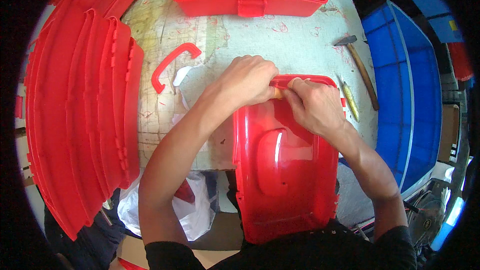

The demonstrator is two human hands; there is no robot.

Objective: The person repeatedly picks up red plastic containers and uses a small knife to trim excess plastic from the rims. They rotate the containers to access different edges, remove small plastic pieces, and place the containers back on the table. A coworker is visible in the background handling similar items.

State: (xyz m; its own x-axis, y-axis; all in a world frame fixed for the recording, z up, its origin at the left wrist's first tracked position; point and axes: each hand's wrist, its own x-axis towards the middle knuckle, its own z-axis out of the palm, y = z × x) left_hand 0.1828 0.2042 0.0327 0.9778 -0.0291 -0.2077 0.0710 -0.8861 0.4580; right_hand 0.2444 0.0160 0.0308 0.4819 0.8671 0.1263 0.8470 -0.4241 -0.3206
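Observation:
A red plastic box shell [305, 170], shallow with a rounded recess in its middle, leans from my lap onto the table's near edge. Its far rim lies between my two hands. My left hand [250, 80] is closed on the left part of that rim, fingertips partly hidden. On the rim's right part, my right hand [320, 106] is closed too, thumb pressing at the edge beside the left hand. Yellowish wrapping shows on fingers where the hands meet. Left of my hands, a loose red curved handle [172, 62] lies on the table.
Stacked red shells [90, 115] rise at the left. A red box [220, 7] of thin red strips stands at the far side. On the right lie a hammer [364, 72] and a yellow-handled pointed tool [351, 102], beside a blue crate [422, 100]. A white plastic bag [200, 215] hangs below.

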